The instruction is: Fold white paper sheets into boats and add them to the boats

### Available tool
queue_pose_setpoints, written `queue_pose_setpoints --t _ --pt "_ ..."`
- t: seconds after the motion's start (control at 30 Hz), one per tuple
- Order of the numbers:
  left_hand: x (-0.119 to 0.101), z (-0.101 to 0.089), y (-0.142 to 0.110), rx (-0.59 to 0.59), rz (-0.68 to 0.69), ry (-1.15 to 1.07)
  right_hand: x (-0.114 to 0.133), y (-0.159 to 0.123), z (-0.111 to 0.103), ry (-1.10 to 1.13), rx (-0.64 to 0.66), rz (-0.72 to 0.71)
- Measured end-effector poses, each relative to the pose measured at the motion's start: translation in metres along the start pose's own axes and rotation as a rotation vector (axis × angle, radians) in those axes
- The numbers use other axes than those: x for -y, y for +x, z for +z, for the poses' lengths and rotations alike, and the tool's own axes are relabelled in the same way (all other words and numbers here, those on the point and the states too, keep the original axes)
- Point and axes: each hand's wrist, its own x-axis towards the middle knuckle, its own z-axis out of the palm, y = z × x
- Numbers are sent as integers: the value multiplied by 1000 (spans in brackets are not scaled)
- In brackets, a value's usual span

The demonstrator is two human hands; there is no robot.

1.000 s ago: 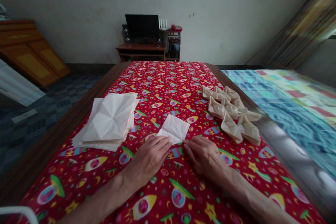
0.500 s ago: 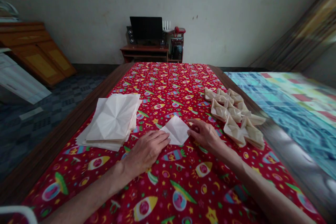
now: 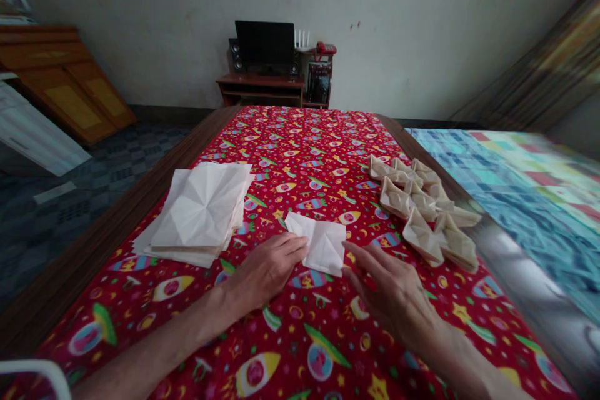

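A small folded sheet of white paper (image 3: pixel 324 245) lies in front of me on the red cloth, with a crease down it and a flap spread out at its left. My left hand (image 3: pixel 272 265) has its fingers close together on the paper's lower left part, gripping it there; the thumb is hidden. Beside the right edge of the paper is my right hand (image 3: pixel 387 281), its thumb and fingers apart and nothing in it. Whether its fingertips touch the edge I cannot tell.
A stack of creased paper sheets (image 3: pixel 201 209) lies to the left. Several folded paper pieces (image 3: pixel 424 209) sit at the right. The patterned red tablecloth (image 3: pixel 300 156) covers the table, and a bed (image 3: pixel 510 200) stands along its right side. A white curved object (image 3: pixel 42 367) shows at bottom left.
The paper has turned and opened out from a diamond into a wider shape with a left flap. My right hand has moved down and right, its fingers spreading. The left hand stays nearly in place.
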Motion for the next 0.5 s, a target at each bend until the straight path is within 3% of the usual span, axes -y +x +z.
queue_pose_setpoints --t 0.07,0.13,0.3,0.5 --pt "-7 0 -5 -10 -28 -21 0 2 3 -96 90 -206" --pt "-10 0 -9 -25 -49 -22 -2 3 10 -162 175 -327" --pt "-6 4 -15 -47 -51 4 -10 5 23 -167 255 -363" --pt "-6 2 -14 -55 -64 1 -11 6 22 -257 192 -438"
